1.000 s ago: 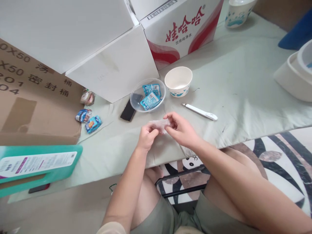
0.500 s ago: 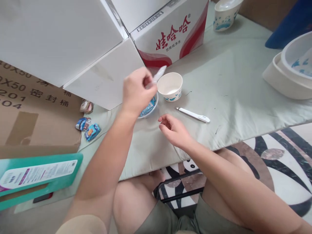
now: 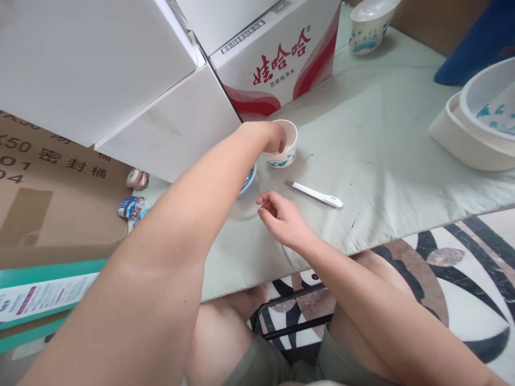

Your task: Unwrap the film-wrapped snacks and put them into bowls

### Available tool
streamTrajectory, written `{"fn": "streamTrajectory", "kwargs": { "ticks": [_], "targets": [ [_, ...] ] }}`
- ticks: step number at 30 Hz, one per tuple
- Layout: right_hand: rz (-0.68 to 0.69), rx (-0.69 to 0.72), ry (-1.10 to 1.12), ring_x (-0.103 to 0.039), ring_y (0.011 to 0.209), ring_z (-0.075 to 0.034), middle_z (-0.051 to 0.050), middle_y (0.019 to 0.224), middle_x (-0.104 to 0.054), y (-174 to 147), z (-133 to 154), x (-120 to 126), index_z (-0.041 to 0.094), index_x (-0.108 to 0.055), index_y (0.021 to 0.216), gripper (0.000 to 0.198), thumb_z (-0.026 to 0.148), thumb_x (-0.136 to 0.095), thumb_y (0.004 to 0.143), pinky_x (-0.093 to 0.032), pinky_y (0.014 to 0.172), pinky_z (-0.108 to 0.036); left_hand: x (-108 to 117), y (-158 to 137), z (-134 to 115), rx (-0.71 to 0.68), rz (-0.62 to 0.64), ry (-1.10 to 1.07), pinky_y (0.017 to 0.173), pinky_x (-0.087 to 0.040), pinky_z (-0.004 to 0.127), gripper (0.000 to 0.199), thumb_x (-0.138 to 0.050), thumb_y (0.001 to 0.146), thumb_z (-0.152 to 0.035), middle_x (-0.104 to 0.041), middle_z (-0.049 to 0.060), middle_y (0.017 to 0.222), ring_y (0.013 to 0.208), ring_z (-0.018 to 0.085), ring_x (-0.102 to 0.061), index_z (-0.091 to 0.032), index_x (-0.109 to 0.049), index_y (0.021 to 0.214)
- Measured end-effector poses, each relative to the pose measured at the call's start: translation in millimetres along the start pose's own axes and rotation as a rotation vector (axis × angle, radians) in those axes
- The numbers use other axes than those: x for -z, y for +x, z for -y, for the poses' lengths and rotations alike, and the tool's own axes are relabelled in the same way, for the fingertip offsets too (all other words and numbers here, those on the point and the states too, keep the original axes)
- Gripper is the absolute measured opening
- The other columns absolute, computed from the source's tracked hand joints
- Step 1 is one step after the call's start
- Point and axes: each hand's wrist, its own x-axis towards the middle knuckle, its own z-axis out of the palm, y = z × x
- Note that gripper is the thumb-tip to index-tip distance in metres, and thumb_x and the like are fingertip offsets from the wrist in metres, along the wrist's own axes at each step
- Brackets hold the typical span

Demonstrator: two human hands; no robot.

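My left hand [image 3: 276, 137] reaches over the rim of a white paper bowl [image 3: 281, 159] with blue print. Its fingers are bent down inside the bowl, and their tips and anything between them are hidden. Just this side of the bowl, a clear round tub [image 3: 248, 182] with blue packets is largely covered by my left forearm. My right hand [image 3: 281, 217] hovers over the cloth, loosely curled, thumb and forefinger apart with nothing between them. To its upper right lies a white utility knife [image 3: 316, 194].
Behind the bowl stands a white-and-red carton [image 3: 277, 69], with white boxes [image 3: 153, 128] to its left. Small snack packets [image 3: 131, 207] lie at the left. Another paper bowl [image 3: 370, 32], a blue object [image 3: 475, 48] and nested white containers [image 3: 462, 134] stand at the right.
My left hand has moved right and down from above the tub into the paper bowl. The whitish translucent piece it held is now out of sight. My right hand has barely moved.
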Motion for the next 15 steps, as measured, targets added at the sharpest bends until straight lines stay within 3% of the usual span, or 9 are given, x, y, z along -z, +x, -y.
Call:
{"fn": "streamTrajectory", "kwargs": {
  "ticks": [3,6,8,11,15],
  "targets": [
    [0.005,-0.008,0.001,-0.054,0.062,-0.014,0.004,0.072,-0.061,0,-1,-1,0.022,-0.056,0.096,0.017,0.027,-0.05,0.081,-0.039,0.064,-0.03,12,-3,4,-0.075,-0.162,-0.082,0.091,-0.049,0.038,0.038,-0.057,0.07,-0.005,-0.072,0.007,0.105,0.098,0.023,-0.065,-0.019,-0.076,0.1],
    [0.009,-0.002,0.009,-0.054,0.063,-0.013,0.004,0.073,-0.061,-1,-2,-1,0.022,-0.056,0.095,0.016,0.026,-0.049,0.081,-0.04,0.064,-0.029,12,-20,17,-0.154,-0.487,-0.251,0.087,-0.047,0.033,0.028,-0.053,0.077,-0.007,-0.073,0.006,0.097,0.087,0.017,-0.06,-0.018,-0.073,0.092],
    [0.017,-0.004,0.021,-0.054,0.063,-0.013,0.004,0.074,-0.061,-3,-4,0,0.022,-0.056,0.095,0.016,0.027,-0.049,0.081,-0.039,0.063,-0.029,2,-41,33,-0.107,-0.687,-0.391,0.084,-0.047,0.03,0.02,-0.052,0.079,-0.007,-0.069,0.003,0.084,0.078,0.013,-0.055,-0.018,-0.069,0.082],
    [0.029,-0.017,0.026,-0.054,0.063,-0.013,0.004,0.075,-0.061,-5,-8,-1,0.022,-0.057,0.096,0.017,0.028,-0.05,0.081,-0.039,0.061,-0.028,-36,-81,68,0.039,-0.959,-0.684,0.07,-0.044,0.026,0.02,-0.055,0.073,0.0,-0.057,-0.004,0.064,0.064,0.01,-0.049,-0.02,-0.059,0.07],
    [0.058,-0.032,-0.032,-0.054,0.061,-0.013,0.004,0.074,-0.061,-6,-14,-10,0.022,-0.057,0.097,0.018,0.028,-0.051,0.081,-0.038,0.061,-0.028,-124,-142,106,0.264,-1.27,-1.113,0.055,-0.041,0.026,0.018,-0.054,0.071,-0.007,-0.048,-0.006,0.054,0.053,0.011,-0.046,-0.023,-0.051,0.064]
  ]
}}
